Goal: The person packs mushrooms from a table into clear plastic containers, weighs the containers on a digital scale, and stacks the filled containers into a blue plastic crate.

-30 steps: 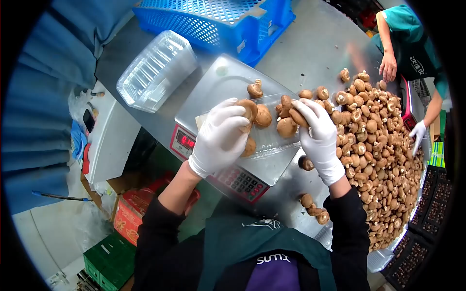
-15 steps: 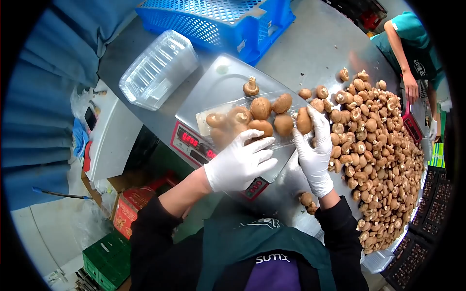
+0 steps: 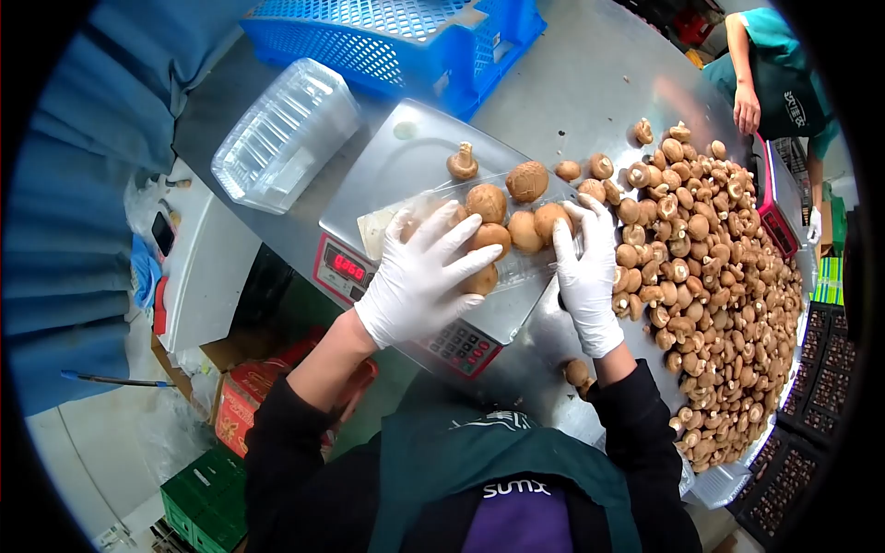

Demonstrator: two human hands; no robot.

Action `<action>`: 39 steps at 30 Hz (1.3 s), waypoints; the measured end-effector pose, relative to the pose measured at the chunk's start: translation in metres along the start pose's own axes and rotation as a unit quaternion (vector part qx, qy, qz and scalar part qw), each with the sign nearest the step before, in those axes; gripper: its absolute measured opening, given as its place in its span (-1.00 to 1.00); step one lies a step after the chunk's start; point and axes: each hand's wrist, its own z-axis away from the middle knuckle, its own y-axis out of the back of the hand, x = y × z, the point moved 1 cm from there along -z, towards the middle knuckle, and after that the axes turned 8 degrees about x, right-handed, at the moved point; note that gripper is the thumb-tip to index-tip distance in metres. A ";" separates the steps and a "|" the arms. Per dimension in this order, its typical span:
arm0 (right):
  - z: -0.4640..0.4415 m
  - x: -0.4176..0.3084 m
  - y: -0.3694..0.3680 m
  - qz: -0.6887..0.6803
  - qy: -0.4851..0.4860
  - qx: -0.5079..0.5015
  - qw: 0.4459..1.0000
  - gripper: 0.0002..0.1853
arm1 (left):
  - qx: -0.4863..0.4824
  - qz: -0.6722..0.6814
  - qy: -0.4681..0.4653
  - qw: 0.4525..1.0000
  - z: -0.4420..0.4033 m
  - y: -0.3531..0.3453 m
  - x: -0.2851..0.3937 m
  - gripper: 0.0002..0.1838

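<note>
Centrally, a group of brown mushrooms (image 3: 487, 204) lay in a shallow clear tray (image 3: 522, 275), which rested on the metal platter of a weighing scale (image 3: 392, 184). The worker's left hand (image 3: 411, 284), gloved in white, was spread over the near left portion of the group, its fingers splayed and unclenched. The right hand (image 3: 591, 281), likewise gloved, was curved at the opposite end, thumb and fingers against the outermost mushroom (image 3: 549, 223); from where one stood, one could not tell whether it was gripped. Just beyond the tray, a single mushroom (image 3: 463, 163) stood stem upward on the platter. A red-lit display (image 3: 345, 266) showed at the scale's near left edge.

Further out, a clear ribbed container (image 3: 284, 134) lay to the left on the metal counter (image 3: 590, 88), and a blue crate (image 3: 341, 48) occupied its far side. To the right spread a large mushroom heap (image 3: 714, 295), behind which stood a co-worker (image 3: 774, 83) in a green apron, beside a second scale (image 3: 779, 229).
</note>
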 end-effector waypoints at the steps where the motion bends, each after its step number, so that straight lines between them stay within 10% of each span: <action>1: 0.000 0.002 -0.001 -0.006 -0.011 -0.014 1.000 -0.67 | 0.004 -0.008 -0.012 1.000 0.000 0.001 -0.001 -0.36; 10: 0.015 0.012 0.000 0.007 0.058 -0.037 0.998 -0.59 | 0.099 -0.023 0.024 0.995 -0.009 -0.010 0.017 -0.37; 16: 0.014 0.005 0.010 0.023 0.045 -0.065 0.997 -0.51 | -0.033 -0.080 0.002 0.996 -0.007 -0.010 0.021 -0.11; 20: -0.003 0.005 0.022 -0.006 0.013 -0.045 0.999 -0.48 | 0.036 -0.043 0.022 0.998 -0.012 0.024 0.009 -0.06; 22: -0.013 0.006 0.034 -0.008 0.005 -0.034 0.999 -0.50 | 0.234 0.048 0.016 0.971 -0.004 0.038 -0.024 -0.17; 25: -0.029 0.016 0.049 -0.011 0.015 -0.023 1.000 -0.59 | 0.364 0.042 0.214 0.905 0.016 0.063 -0.058 -0.58; 29: -0.040 0.032 0.058 -0.038 -0.025 -0.028 0.999 -0.67 | 0.416 0.122 0.263 0.862 0.012 0.094 -0.083 -0.62; 39: -0.025 0.000 0.041 -0.089 -0.044 -0.093 0.991 -0.64 | 0.162 0.074 0.135 0.975 -0.078 0.042 -0.098 -0.60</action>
